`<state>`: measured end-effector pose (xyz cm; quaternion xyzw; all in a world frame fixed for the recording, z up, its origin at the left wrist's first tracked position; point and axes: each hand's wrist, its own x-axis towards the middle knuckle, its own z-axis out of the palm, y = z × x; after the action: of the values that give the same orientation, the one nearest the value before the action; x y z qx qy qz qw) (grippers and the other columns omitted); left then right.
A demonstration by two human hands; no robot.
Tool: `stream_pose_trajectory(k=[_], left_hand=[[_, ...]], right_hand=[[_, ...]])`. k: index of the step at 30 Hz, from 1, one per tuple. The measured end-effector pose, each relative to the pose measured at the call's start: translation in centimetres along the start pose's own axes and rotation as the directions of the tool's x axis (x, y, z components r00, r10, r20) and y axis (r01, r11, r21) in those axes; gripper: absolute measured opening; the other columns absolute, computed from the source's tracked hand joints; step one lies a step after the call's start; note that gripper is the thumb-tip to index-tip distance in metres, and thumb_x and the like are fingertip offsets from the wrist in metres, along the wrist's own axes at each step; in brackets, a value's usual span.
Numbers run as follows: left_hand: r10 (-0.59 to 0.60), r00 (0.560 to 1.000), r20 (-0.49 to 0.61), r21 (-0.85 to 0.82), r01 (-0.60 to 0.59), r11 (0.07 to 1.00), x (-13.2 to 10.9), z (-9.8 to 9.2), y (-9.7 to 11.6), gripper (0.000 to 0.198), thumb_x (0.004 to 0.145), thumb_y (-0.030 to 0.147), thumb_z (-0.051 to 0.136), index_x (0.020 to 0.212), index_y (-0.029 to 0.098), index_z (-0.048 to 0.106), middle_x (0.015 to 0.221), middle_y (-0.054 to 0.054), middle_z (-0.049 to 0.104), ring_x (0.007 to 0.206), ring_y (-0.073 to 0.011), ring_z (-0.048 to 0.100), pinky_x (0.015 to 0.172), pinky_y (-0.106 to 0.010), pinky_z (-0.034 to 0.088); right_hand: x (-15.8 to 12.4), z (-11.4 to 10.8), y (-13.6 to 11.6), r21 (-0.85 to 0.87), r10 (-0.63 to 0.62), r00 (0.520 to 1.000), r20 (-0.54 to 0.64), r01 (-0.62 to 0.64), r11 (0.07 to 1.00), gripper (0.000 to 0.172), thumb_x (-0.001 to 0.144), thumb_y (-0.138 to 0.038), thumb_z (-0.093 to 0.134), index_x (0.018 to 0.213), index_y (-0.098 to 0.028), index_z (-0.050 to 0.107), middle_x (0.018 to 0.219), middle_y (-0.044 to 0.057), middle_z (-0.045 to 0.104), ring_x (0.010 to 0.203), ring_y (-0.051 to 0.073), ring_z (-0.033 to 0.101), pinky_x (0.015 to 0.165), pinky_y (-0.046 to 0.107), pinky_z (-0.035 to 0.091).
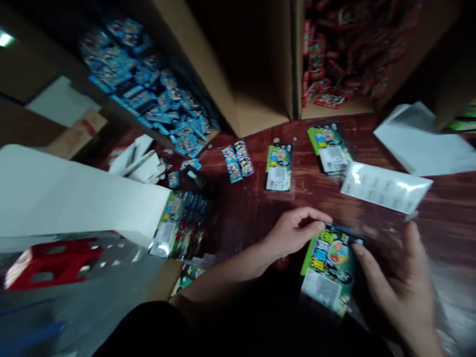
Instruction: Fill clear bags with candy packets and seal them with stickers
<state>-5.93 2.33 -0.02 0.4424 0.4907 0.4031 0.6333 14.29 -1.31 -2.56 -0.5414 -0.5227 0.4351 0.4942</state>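
A dark green printed candy packet [330, 263] with a pale label and a bright green edge lies tilted close to my body. The thumb and forefinger of my left hand [293, 230] pinch its upper left corner. At the packet's right edge, the thumb of my right hand [401, 282] presses on the front, with blurred fingers beyond it. My right forefinger points up, and a small pale piece shows at its tip, too blurred to name. Just beyond that finger lies a white sticker sheet [386, 186] with rows of small printed labels.
More printed packets [278, 168] and a short stack [330, 151] lie on the dark red table [238, 213]. Small sachets [238, 161] sit nearby. Cardboard boxes hold blue sachets [148, 89] and red sachets [338, 59]. White paper [427, 141] lies right; a red stool [52, 263] stands lower left.
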Motion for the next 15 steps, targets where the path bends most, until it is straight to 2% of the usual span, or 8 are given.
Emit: stream_pose_trajectory(k=[4, 7, 10, 13, 15], left_hand=[[-0.068, 0.998, 0.013, -0.019, 0.068, 0.997, -0.7, -0.2, 0.1, 0.026, 0.083, 0.036, 0.075, 0.094, 0.013, 0.071, 0.104, -0.010, 0.074, 0.090, -0.0165, 0.067, 0.085, -0.032, 0.051], [-0.027, 0.999, -0.018, 0.069, 0.028, 0.997, -1.0, 0.2, 0.2, 0.021, 0.083, 0.032, 0.075, 0.092, 0.014, 0.070, 0.106, -0.010, 0.073, 0.092, -0.0165, 0.067, 0.088, -0.032, 0.050], [-0.029, 0.999, -0.027, 0.153, 0.033, 0.988, -0.7, 0.7, 0.8, 0.017, 0.084, 0.028, 0.074, 0.093, 0.015, 0.069, 0.099, -0.009, 0.073, 0.087, -0.0154, 0.066, 0.084, -0.030, 0.050], [-0.065, 0.997, -0.043, 0.106, 0.069, 0.992, -0.2, 1.0, 1.6, 0.019, 0.080, 0.029, 0.077, 0.086, 0.013, 0.070, 0.089, -0.007, 0.072, 0.079, -0.0136, 0.064, 0.080, -0.029, 0.050], [-0.115, 0.993, -0.021, 0.046, 0.116, 0.992, 0.0, 0.9, 1.9, 0.021, 0.076, 0.030, 0.081, 0.083, 0.013, 0.070, 0.086, -0.006, 0.072, 0.078, -0.0130, 0.064, 0.082, -0.030, 0.051]], right_hand=[[0.3, 0.1, -1.0, 0.024, 0.022, 0.999, 0.045, -0.023, 0.999, 0.089, 0.075, -0.035, 0.081, 0.152, -0.038, 0.036, 0.094, 0.008, 0.069, 0.084, 0.029, 0.069, 0.080, 0.052, 0.059], [0.8, 0.3, -2.1, 0.040, 0.082, 0.996, 0.039, -0.084, 0.996, 0.086, 0.073, -0.038, 0.083, 0.148, -0.037, 0.042, 0.090, 0.008, 0.069, 0.078, 0.027, 0.068, 0.076, 0.048, 0.059], [1.5, 0.2, -2.6, 0.051, 0.171, 0.985, 0.020, -0.172, 0.984, 0.090, 0.068, -0.045, 0.086, 0.146, -0.038, 0.042, 0.088, 0.006, 0.069, 0.076, 0.027, 0.068, 0.071, 0.047, 0.060], [2.2, -0.5, -2.6, 0.093, 0.278, 0.960, 0.005, -0.278, 0.956, 0.084, 0.070, -0.044, 0.085, 0.144, -0.040, 0.046, 0.085, 0.008, 0.069, 0.076, 0.026, 0.069, 0.070, 0.044, 0.060], [2.3, -1.1, -2.1, 0.085, 0.263, 0.964, 0.033, -0.265, 0.960, 0.081, 0.071, -0.044, 0.084, 0.143, -0.043, 0.048, 0.082, 0.009, 0.069, 0.075, 0.027, 0.070, 0.069, 0.044, 0.060]])
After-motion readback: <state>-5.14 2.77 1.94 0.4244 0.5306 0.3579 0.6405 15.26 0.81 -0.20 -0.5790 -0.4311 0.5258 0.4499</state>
